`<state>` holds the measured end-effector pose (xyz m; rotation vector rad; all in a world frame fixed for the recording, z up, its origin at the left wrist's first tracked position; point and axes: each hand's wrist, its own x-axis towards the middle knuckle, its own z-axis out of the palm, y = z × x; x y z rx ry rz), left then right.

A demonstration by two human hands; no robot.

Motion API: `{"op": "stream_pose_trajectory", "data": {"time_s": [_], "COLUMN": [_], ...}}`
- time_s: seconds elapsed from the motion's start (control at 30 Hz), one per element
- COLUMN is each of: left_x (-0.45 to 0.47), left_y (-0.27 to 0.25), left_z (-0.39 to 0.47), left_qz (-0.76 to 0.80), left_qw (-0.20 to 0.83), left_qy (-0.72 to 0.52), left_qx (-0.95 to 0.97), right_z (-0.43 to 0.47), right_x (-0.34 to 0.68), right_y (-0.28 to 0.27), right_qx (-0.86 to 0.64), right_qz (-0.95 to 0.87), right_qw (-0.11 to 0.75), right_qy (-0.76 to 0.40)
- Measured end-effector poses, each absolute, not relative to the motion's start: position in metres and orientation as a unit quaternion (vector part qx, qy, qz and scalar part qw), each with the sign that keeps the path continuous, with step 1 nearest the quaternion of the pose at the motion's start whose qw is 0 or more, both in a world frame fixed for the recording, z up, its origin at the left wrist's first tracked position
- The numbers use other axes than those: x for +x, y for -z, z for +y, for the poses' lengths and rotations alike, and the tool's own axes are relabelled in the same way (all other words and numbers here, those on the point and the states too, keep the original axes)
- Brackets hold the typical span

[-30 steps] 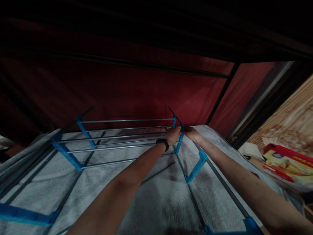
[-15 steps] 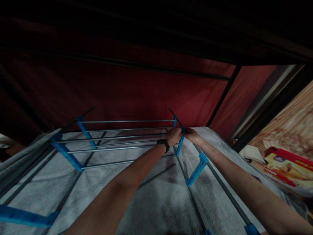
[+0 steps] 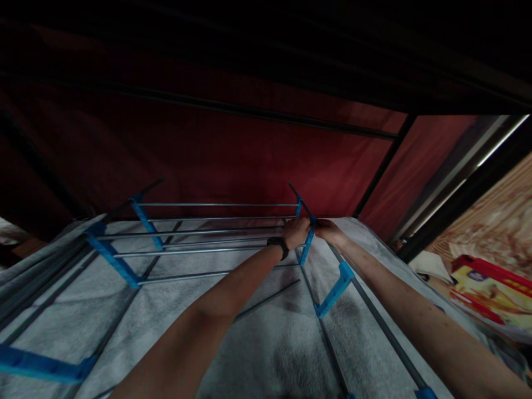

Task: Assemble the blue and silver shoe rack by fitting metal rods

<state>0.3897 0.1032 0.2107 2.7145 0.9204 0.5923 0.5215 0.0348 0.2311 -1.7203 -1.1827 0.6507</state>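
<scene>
A rack of thin metal rods (image 3: pixel 216 205) and blue plastic brackets (image 3: pixel 112 259) lies on a grey blanket. My left hand (image 3: pixel 296 231), wearing a black wristband (image 3: pixel 279 245), is closed around the right end of a metal rod, against a blue bracket (image 3: pixel 306 247). Its fingertips are partly hidden. From the outer side, my right hand (image 3: pixel 330 230) grips the same bracket, fingers bent around its upper part. Nearer to me, another blue bracket (image 3: pixel 334 289) joins the two long side tubes (image 3: pixel 384 330) on the right, with no rod attached to it.
One loose rod (image 3: pixel 268 300) lies on the grey blanket (image 3: pixel 257 349) under my left arm. More dark tubes (image 3: pixel 45 280) lie at the left. Behind the rack hangs a red curtain (image 3: pixel 233 160) with a dark frame bar (image 3: pixel 257 114). A red and yellow box (image 3: pixel 490 291) sits at the right.
Both hands stay at the same bracket, with hardly any movement. The view has shifted very slightly; the rack stands as before.
</scene>
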Motion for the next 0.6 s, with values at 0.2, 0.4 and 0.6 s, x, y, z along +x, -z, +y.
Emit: {"op": "stream_pose_trajectory", "data": {"time_s": [0.2, 0.4, 0.6], "left_x": [0.3890, 0.3894, 0.3934], "left_y": [-0.2126, -0.2143, -0.2104], "left_z": [0.0997, 0.1002, 0.1016], "left_qz": [0.322, 0.330, 0.327], "left_qw": [0.106, 0.116, 0.116], "left_qy": [-0.209, -0.217, -0.228], "left_qx": [0.917, 0.911, 0.910], "right_z": [0.0364, 0.0364, 0.0374], "right_x": [0.5168, 0.5144, 0.5136], "right_y": [-0.2319, -0.2316, -0.2309], "right_qx": [-0.712, -0.715, -0.721], "right_qz": [-0.451, -0.453, -0.458], "right_qw": [0.457, 0.452, 0.440], "right_qy": [-0.284, -0.281, -0.275]}}
